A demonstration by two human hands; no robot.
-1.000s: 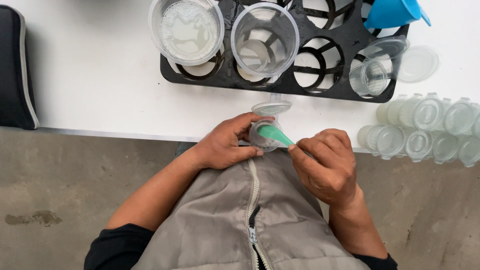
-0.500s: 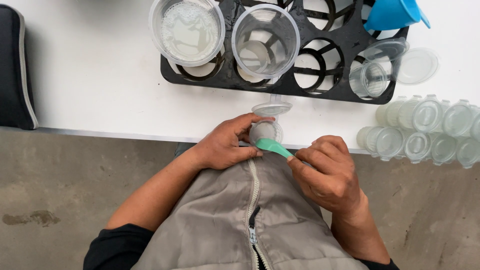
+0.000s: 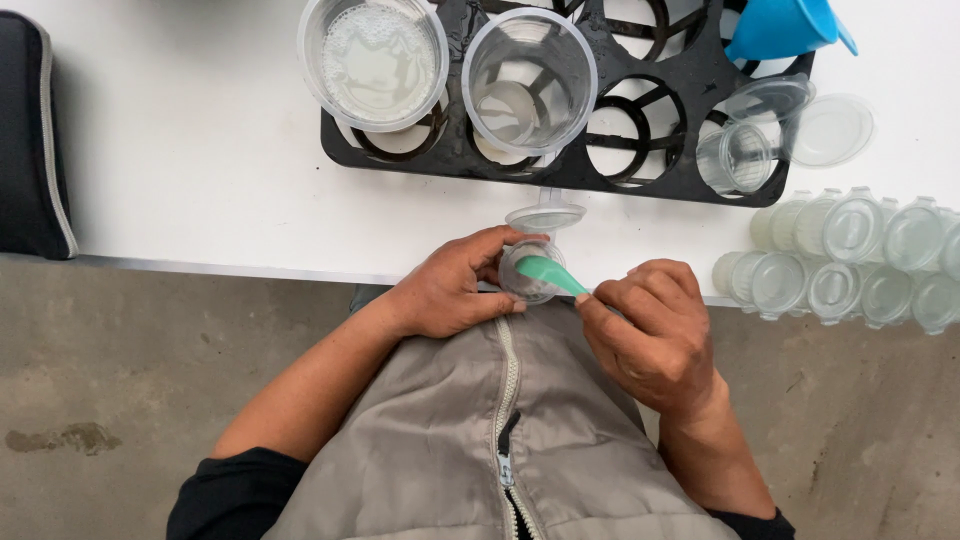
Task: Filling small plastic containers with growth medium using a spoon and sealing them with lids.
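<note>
The left hand is wrapped around a small clear cup, fingers curled over its far side and thumb along the near side, so the cup sits gripped just off the near edge of the white table, above the person's grey zipped vest. Its hinged lid stands open, tipped back over the table edge. The right hand pinches the handle of a green spoon between thumb and fingertips — the bowl of the spoon lies over the cup's mouth, its tip reaching in (whether it carries anything cannot be told). Farther out on the table lies a black tray with round holes; two large clear tubs stand in it, the left one filled with a pale, bubbly liquid, the right one nearly empty. A small clear cup with its lid open rests in a hole at the tray's right end, and a blue funnel sits at the tray's far right corner. To the right of the hands, a cluster of closed small cups lies in rows at the table edge. A black bag lies at the far left — well apart from both hands.
</note>
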